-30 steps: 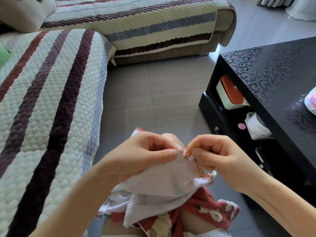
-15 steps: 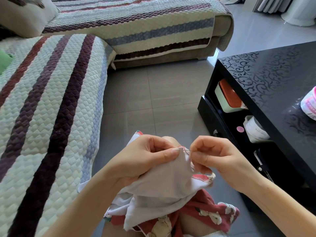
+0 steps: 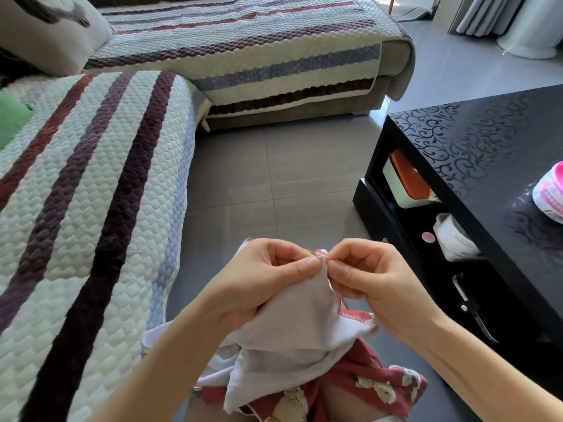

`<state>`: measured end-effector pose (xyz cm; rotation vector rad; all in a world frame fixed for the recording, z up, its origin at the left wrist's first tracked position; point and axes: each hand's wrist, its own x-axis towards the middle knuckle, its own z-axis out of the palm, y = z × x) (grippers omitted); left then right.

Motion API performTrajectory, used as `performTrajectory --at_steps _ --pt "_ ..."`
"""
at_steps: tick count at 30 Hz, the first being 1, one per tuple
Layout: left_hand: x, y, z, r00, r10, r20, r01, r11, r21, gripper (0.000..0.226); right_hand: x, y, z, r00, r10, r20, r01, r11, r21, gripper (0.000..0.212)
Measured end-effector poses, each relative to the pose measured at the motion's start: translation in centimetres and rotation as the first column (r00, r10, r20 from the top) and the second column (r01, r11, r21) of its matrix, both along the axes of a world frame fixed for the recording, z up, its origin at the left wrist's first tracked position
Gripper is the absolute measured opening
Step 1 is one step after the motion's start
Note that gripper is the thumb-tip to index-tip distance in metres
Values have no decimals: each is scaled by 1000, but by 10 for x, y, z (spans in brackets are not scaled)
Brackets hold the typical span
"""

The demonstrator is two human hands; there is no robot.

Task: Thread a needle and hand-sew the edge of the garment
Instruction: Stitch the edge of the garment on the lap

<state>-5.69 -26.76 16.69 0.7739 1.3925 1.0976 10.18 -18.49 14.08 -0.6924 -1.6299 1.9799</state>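
A white garment (image 3: 292, 333) with a red-stitched edge (image 3: 355, 315) hangs over my lap. My left hand (image 3: 259, 281) pinches its top edge between thumb and forefinger. My right hand (image 3: 374, 278) meets it fingertip to fingertip at the red hem and pinches a thin needle (image 3: 316, 254), whose tip pokes out leftwards through the fabric beside my left thumb. The thread is too fine to see.
A quilted striped sofa (image 3: 91, 208) fills the left and back. To the right stands a black patterned coffee table (image 3: 475, 141) with a pink-and-white tub (image 3: 548, 193) on top, and boxes and scissors (image 3: 469, 303) on its lower shelf. Grey tiled floor lies between.
My right hand has closed back in against the left at the hem, pushing the needle into the edge. The camera has tilted slightly downwards.
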Motion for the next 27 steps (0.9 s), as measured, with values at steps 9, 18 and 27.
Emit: performTrajectory --at_steps 9,18,27 --pt "-3 1 2 997 -21 -75 21 1000 -5 19 -3 10 5 974 -223 -45 125 360 924 22" --pt "-1 5 4 991 -41 -125 40 999 -9 13 -18 10 10 998 -9 -64 64 229 971 28" --pt "8 4 -14 955 -23 -297 9 999 -47 18 -32 7 39 965 103 -241 40 850 525 11"
